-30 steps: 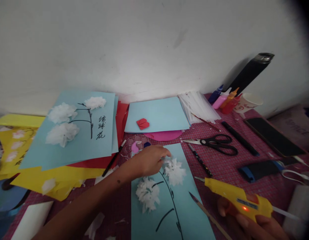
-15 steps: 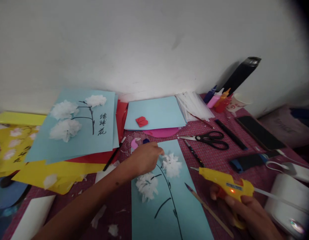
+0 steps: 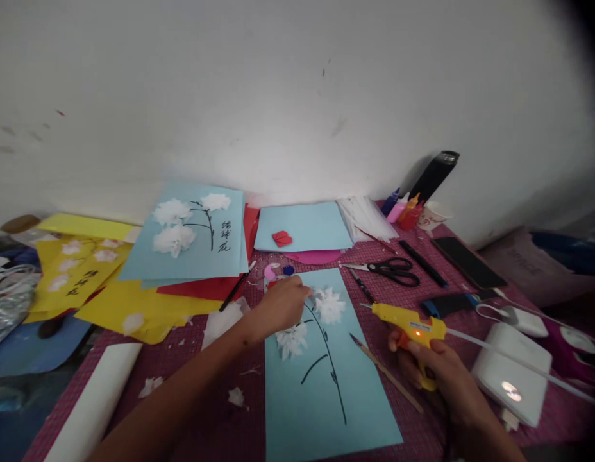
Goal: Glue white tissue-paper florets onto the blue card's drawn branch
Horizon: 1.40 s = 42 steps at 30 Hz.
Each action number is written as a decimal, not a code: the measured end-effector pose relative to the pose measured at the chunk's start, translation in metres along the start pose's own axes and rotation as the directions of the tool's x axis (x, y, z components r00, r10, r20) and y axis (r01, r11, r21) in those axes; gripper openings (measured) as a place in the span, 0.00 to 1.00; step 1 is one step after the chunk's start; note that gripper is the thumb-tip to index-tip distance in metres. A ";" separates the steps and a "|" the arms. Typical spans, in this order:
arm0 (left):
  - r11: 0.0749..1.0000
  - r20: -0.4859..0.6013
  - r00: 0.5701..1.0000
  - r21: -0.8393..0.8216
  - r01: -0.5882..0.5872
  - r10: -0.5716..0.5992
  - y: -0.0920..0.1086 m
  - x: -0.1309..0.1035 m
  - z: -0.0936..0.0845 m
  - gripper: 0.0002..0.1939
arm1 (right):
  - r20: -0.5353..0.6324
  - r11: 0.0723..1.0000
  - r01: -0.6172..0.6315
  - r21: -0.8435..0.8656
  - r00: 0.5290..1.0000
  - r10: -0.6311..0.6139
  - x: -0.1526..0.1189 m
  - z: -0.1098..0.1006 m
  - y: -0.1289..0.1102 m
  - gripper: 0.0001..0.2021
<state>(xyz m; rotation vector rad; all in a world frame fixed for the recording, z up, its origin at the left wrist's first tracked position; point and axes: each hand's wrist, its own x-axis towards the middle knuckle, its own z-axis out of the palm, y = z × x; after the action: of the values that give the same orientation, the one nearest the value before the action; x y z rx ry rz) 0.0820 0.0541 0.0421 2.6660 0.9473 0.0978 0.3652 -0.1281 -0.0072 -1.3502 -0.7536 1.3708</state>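
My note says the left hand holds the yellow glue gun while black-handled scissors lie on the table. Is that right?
Not quite: the head view shows the yellow glue gun in the right hand, not the left hand. The black-handled scissors do lie on the table.

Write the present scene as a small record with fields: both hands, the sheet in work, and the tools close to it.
Left hand: over the blue sheet, beside white flowers; contact unclear
Right hand: holding the yellow glue gun, its light glowing
Blue sheet: two white flowers, black stem
Brush: across the sheet's right edge
Scissors: right of the sheet's far end
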 end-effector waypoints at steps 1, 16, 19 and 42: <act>1.000 -0.017 1.000 -0.006 0.012 -0.012 0.002 0.002 0.002 0.18 | 0.004 1.000 0.015 0.004 1.000 -0.015 0.000 0.001 -0.001 0.18; 1.000 -0.070 0.997 0.000 0.010 -0.010 0.006 -0.001 0.006 0.20 | 0.005 0.999 0.045 0.003 0.999 -0.045 -0.002 0.008 -0.012 0.17; 1.000 -0.101 0.995 -0.004 0.010 -0.011 0.004 -0.004 0.006 0.19 | -0.014 0.998 0.057 0.011 0.998 -0.057 -0.001 0.007 -0.008 0.18; 0.940 -0.544 0.767 -0.214 0.267 -0.341 0.010 -0.215 0.031 0.06 | 0.034 0.994 0.105 0.041 0.994 -0.106 0.003 0.003 -0.003 0.14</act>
<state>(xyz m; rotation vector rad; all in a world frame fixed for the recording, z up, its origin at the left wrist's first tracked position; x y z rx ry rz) -0.0742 -0.0965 0.0239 2.3499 1.4859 0.9035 0.3631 -0.1241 -0.0048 -1.2410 -0.8069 1.3228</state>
